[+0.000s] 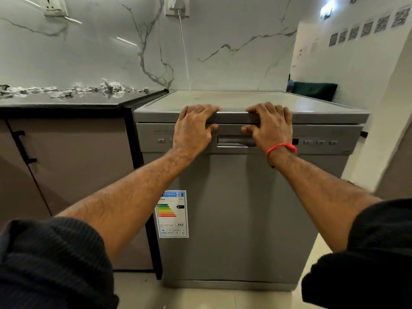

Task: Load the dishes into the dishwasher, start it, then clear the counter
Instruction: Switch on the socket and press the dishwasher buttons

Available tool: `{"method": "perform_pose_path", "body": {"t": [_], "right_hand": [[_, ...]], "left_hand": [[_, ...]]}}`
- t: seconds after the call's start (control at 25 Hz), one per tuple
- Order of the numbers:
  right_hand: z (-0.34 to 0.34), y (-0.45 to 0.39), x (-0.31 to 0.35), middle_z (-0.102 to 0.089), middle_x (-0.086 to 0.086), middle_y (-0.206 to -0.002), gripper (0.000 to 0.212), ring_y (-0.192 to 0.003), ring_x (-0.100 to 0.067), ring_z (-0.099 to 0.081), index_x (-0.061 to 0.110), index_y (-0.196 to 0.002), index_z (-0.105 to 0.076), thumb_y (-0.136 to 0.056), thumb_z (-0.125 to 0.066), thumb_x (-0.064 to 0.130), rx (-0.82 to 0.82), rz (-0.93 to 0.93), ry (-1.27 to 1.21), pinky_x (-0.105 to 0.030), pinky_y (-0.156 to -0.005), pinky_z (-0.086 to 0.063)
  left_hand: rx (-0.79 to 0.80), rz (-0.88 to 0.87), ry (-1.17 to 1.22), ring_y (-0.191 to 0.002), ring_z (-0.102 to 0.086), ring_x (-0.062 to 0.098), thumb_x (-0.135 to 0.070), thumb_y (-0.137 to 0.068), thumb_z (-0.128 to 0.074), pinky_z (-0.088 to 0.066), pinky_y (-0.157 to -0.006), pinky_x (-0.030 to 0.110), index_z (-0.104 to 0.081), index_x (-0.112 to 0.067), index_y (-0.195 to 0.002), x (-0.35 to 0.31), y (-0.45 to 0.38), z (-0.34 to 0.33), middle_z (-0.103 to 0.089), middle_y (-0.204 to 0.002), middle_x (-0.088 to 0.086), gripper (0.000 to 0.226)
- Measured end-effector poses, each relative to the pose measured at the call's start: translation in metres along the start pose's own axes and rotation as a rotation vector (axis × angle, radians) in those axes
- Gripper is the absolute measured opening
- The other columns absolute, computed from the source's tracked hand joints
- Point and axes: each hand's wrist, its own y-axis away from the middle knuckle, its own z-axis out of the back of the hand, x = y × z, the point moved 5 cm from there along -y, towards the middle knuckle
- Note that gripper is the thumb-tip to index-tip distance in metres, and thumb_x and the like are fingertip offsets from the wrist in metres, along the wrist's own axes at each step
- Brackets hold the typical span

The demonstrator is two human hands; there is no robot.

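Observation:
A silver freestanding dishwasher (240,208) stands in front of me with its door closed. Its recessed door handle (236,141) sits in the control panel between my two hands. My left hand (194,130) lies flat over the top front edge, fingers on the top and thumb on the panel. My right hand (270,128), with a red thread at the wrist, rests the same way just right of the handle. Neither hand holds anything. No dishes are in view.
A dark counter (66,101) with a marble backsplash runs along the left, above brown cabinet doors (73,166) with a black handle. A white cable (184,47) hangs from a wall socket behind the dishwasher. A dark green cushion (314,90) lies at the back right.

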Motion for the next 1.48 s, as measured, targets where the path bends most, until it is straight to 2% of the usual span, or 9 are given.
{"method": "perform_pose_path", "body": {"t": [0.28, 0.44, 0.56, 0.76, 0.84, 0.92, 1.0, 1.24, 1.48], "right_hand": [[0.020, -0.026, 0.008, -0.063, 0.009, -0.118, 0.035, -0.114, -0.022, -0.049, 0.035, -0.116, -0.063, -0.082, -0.073, 0.036, 0.278, -0.145, 0.036, -0.037, -0.104, -0.030], [0.034, -0.047, 0.019, -0.067, -0.001, -0.117, 0.032, -0.110, -0.027, -0.058, 0.032, -0.118, -0.066, -0.089, -0.063, 0.019, 0.503, -0.220, 0.096, -0.040, -0.098, -0.044], [0.032, -0.069, 0.020, -0.065, -0.007, -0.118, 0.038, -0.109, -0.032, -0.061, 0.035, -0.120, -0.066, -0.089, -0.059, 0.016, 0.753, -0.292, 0.164, -0.041, -0.095, -0.049], [0.048, -0.082, 0.029, -0.037, -0.001, -0.154, 0.063, -0.140, -0.032, -0.035, 0.034, -0.147, -0.040, -0.090, -0.064, 0.027, 1.275, -0.264, 0.122, -0.043, -0.115, -0.033], [0.075, -0.096, 0.045, -0.027, -0.001, -0.160, 0.068, -0.147, -0.030, -0.022, 0.031, -0.151, -0.033, -0.091, -0.065, 0.027, 1.196, -0.334, -0.018, -0.042, -0.119, -0.022], [0.098, -0.116, 0.070, -0.045, -0.005, -0.150, 0.055, -0.138, -0.024, -0.041, 0.026, -0.143, -0.048, -0.091, -0.066, 0.022, 0.989, -0.468, -0.237, -0.027, -0.110, -0.032], [0.118, -0.130, 0.106, -0.060, -0.003, -0.135, 0.043, -0.121, -0.017, -0.057, 0.025, -0.132, -0.059, -0.089, -0.067, 0.022, 0.969, -0.521, -0.323, -0.021, -0.097, -0.039], [0.140, -0.161, 0.185, -0.062, -0.004, -0.131, 0.038, -0.122, -0.020, -0.056, 0.023, -0.131, -0.060, -0.093, -0.063, 0.021, 0.999, -0.384, -0.364, -0.033, -0.108, -0.041], [0.116, -0.204, 0.193, -0.063, -0.005, -0.130, 0.038, -0.123, -0.021, -0.056, 0.022, -0.132, -0.060, -0.094, -0.061, 0.019, 0.939, -0.300, -0.358, -0.034, -0.109, -0.039]], "left_hand": [[0.152, 0.137, -0.037, -0.137, -0.049, 0.026, -0.022, -0.091, -0.070, -0.026, -0.119, 0.040, -0.058, -0.022, -0.139, -0.012, -0.011, 0.008, -0.058, -0.144, 0.004, 0.050], [0.466, 0.231, -0.012, -0.149, -0.032, 0.021, -0.016, -0.101, -0.053, -0.015, -0.123, 0.035, -0.044, -0.030, -0.150, -0.012, -0.030, 0.018, -0.041, -0.157, -0.001, 0.051], [0.761, 0.191, -0.063, -0.152, -0.023, 0.021, -0.008, -0.096, -0.060, -0.014, -0.124, 0.037, -0.031, -0.032, -0.155, -0.008, -0.046, 0.023, -0.027, -0.164, -0.002, 0.071], [1.125, 0.414, 0.332, -0.146, -0.036, 0.025, -0.007, -0.097, -0.060, -0.027, -0.118, 0.034, -0.021, -0.027, -0.159, 0.003, -0.087, 0.068, -0.037, -0.160, 0.004, 0.077], [1.009, 0.491, 0.423, -0.145, -0.037, 0.025, -0.008, -0.099, -0.059, -0.026, -0.118, 0.032, -0.023, -0.027, -0.159, 0.004, -0.110, 0.104, -0.040, -0.158, 0.005, 0.072], [0.880, 0.501, 0.429, -0.144, -0.040, 0.026, -0.011, -0.100, -0.058, -0.028, -0.118, 0.032, -0.031, -0.024, -0.156, 0.006, -0.123, 0.143, -0.044, -0.155, 0.007, 0.064], [0.893, 0.497, 0.415, -0.142, -0.041, 0.026, -0.014, -0.099, -0.059, -0.032, -0.118, 0.038, -0.035, -0.023, -0.154, 0.009, -0.121, 0.171, -0.047, -0.152, 0.007, 0.061], [0.894, 0.427, 0.254, -0.145, -0.037, 0.022, -0.017, -0.099, -0.057, -0.033, -0.119, 0.049, -0.034, -0.029, -0.153, 0.032, -0.114, 0.223, -0.040, -0.157, 0.001, 0.060], [0.870, 0.299, 0.116, -0.141, -0.042, 0.024, -0.013, -0.097, -0.055, -0.034, -0.116, 0.056, -0.034, -0.027, -0.153, 0.065, -0.136, 0.227, -0.036, -0.159, 0.000, 0.062]]}}
